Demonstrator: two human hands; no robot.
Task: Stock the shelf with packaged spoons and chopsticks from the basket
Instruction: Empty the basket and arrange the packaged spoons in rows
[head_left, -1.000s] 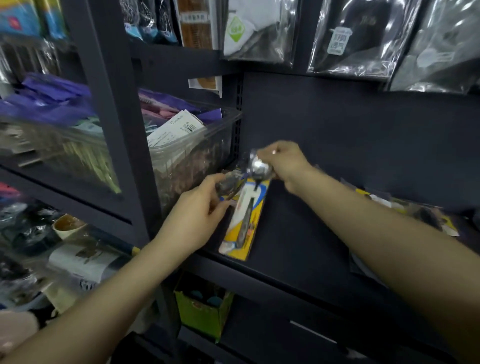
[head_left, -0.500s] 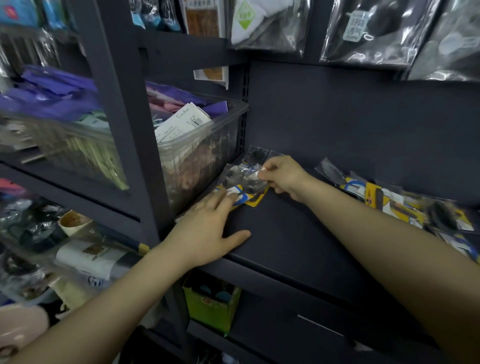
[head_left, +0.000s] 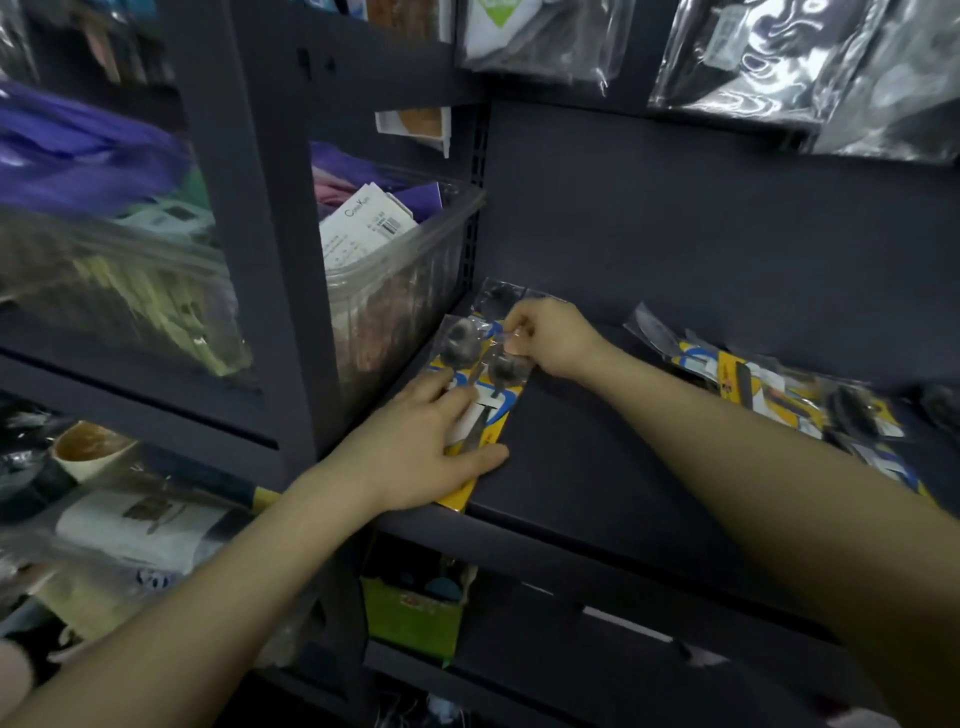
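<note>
Yellow-and-blue packaged spoons (head_left: 480, 358) lie flat at the left end of the dark shelf (head_left: 582, 467), their clear tops toward the back wall. My left hand (head_left: 415, 457) presses flat on the lower part of the packs, fingers straight. My right hand (head_left: 545, 338) pinches the clear top edge of a pack between thumb and fingers. A second row of similar packs (head_left: 769, 389) lies along the right side of the shelf. No basket is in view.
A clear plastic bin (head_left: 395, 270) of goods stands just left of the packs, behind a dark upright post (head_left: 270, 260). Bagged items (head_left: 753, 57) hang above the shelf. A green box (head_left: 410, 618) sits on the shelf below. Cluttered shelves fill the left.
The spoon pack went from held up in both hands to lying flat on the shelf. My left hand flattened onto it and my right hand shifted to its top edge.
</note>
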